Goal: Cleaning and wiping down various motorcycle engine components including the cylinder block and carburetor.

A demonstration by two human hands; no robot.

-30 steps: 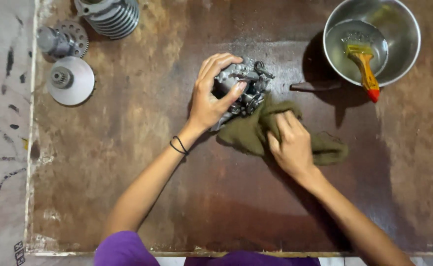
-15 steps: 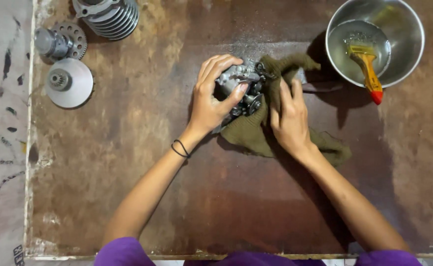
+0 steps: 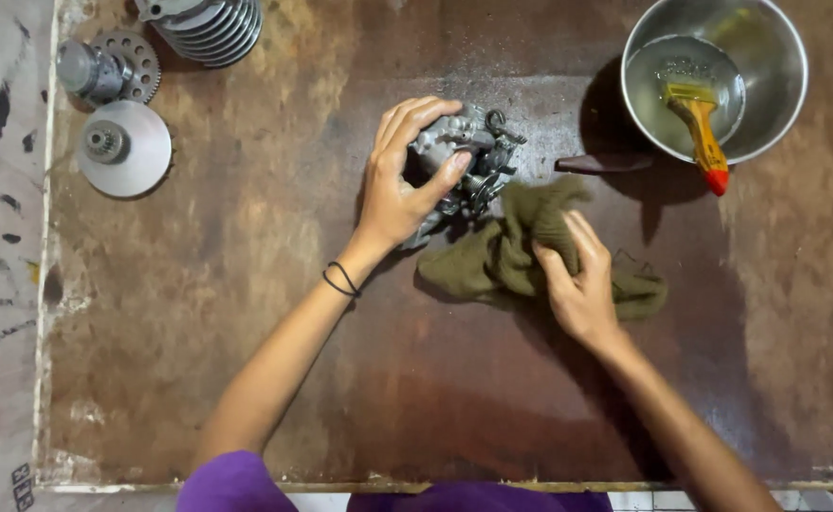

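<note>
A grey metal engine part with small levers rests on the brown worktop. My left hand grips it from the left side, fingers curled over its top. An olive-green rag lies just below and to the right of the part. My right hand clutches the rag's middle, fingers pinching a fold, a little apart from the metal part.
A steel bowl at the top right holds liquid and a paintbrush with an orange handle. A dark tool handle lies beside it. At the top left sit a finned cylinder, a gear piece and a round disc.
My right hand drew the rag down and away from the metal part, after pressing it against the part half a second ago. The left hand kept its grip.
</note>
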